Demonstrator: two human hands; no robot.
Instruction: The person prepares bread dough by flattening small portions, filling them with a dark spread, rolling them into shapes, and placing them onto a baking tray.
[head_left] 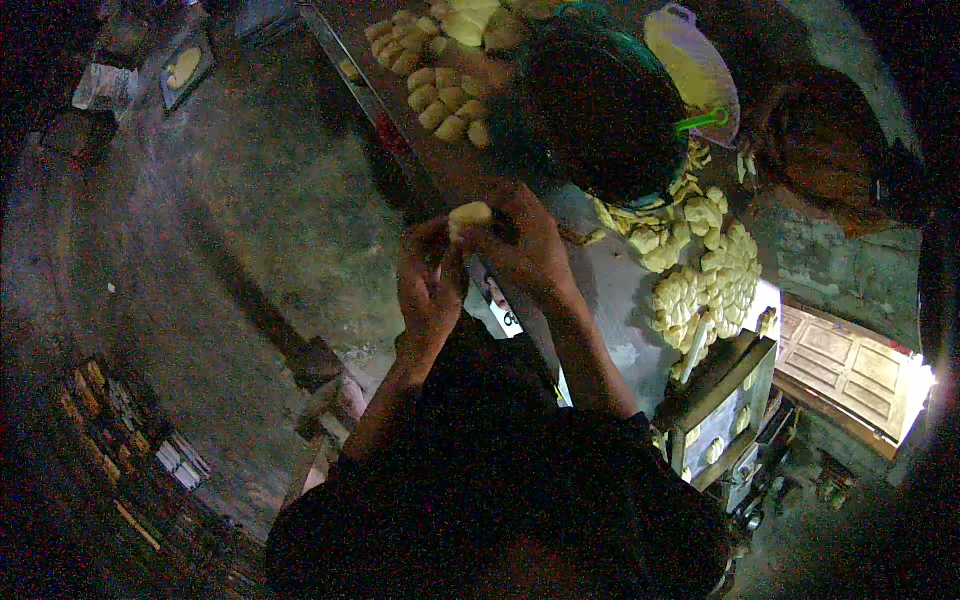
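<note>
Above the near edge of the table I hold a small pale piece of dough [470,213] between both hands. My left hand [430,280] is closed on its lower left side, fingertips pressed to it. My right hand [525,245] has its fingers curled round the other side. Dim light hides exactly how the fingertips meet. Rounded dough pieces [447,103] lie in rows beyond my hands. To the right, a heap of smaller pale dough pieces [705,280] is spread over the table [615,290].
A large dark basin [600,110] with a teal rim stands beyond my right hand. Next to it lies a pale oval basin [695,70] with a bright green handle [703,121]. Stacked trays [720,420] stand at the table's right end. Concrete floor [250,200] stretches to the left.
</note>
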